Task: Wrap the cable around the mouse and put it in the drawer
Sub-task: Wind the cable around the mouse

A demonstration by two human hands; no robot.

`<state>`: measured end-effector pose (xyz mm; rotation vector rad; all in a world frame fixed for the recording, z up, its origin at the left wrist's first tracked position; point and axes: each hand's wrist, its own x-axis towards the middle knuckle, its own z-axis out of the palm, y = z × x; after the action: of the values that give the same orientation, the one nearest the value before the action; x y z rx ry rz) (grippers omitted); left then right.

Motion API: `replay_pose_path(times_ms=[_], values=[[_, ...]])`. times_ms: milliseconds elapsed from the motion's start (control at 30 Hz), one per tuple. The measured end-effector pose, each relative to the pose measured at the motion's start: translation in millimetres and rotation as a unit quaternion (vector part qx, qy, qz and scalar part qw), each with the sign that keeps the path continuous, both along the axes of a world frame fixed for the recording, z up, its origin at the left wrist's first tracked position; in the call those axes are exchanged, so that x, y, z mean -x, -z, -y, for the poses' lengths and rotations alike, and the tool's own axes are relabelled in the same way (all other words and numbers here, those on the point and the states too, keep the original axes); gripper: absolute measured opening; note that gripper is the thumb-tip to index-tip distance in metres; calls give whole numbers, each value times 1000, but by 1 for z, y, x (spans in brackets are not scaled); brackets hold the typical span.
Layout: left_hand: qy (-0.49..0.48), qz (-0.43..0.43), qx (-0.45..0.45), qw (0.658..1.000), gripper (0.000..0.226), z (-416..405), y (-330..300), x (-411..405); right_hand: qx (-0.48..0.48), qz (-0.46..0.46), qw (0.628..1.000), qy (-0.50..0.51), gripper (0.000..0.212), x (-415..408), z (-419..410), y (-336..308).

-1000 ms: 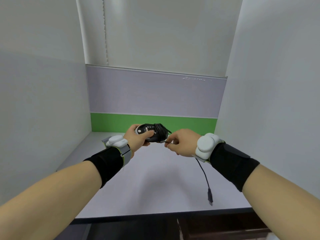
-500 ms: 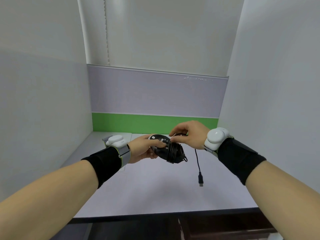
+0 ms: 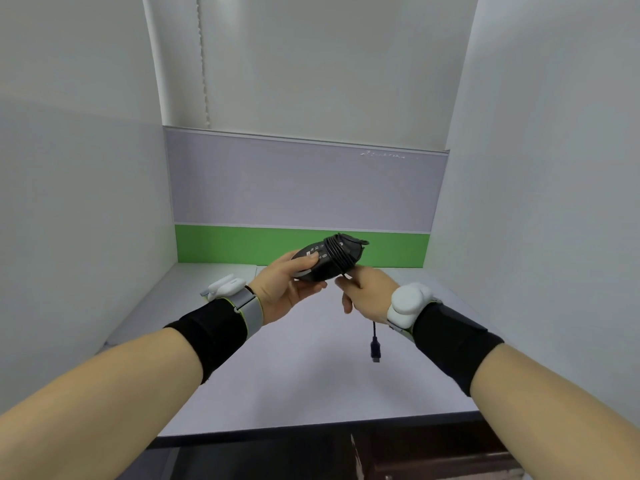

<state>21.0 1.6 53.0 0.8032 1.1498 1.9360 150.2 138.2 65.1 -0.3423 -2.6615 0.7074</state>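
Observation:
A black mouse (image 3: 320, 263) is held above the desk, underside up, with several turns of black cable (image 3: 337, 252) wound around its far half. My left hand (image 3: 284, 289) grips the mouse's near end, thumb on its underside. My right hand (image 3: 367, 292) sits just below and right of the mouse, pinching the cable where it leaves the windings. A short free end hangs under my right wrist and ends in a USB plug (image 3: 375, 349), dangling above the desk. No drawer is visible.
The pale grey desk (image 3: 304, 375) is boxed in by white walls left and right and a grey-and-green partition (image 3: 304, 244) at the back. Its dark front edge (image 3: 311, 433) runs across the bottom, with dark furniture below it.
The mouse has been tipped upward and lifted. My right hand went from above the mouse to below it, carrying the cable around. The hanging end is now shorter.

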Motion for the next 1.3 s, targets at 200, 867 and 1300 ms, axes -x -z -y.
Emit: replay_pose_path(times_ms=[200, 867, 1300], values=[[-166, 42, -11, 985, 48, -3, 1, 7, -73, 70, 995, -16, 22, -1, 5, 0], [24, -172, 210, 962, 57, 3, 26, -13, -39, 7, 994, -101, 13, -21, -17, -23], [221, 40, 84, 971, 37, -6, 38, -51, 377, -167, 904, -112, 21, -52, -37, 18]])
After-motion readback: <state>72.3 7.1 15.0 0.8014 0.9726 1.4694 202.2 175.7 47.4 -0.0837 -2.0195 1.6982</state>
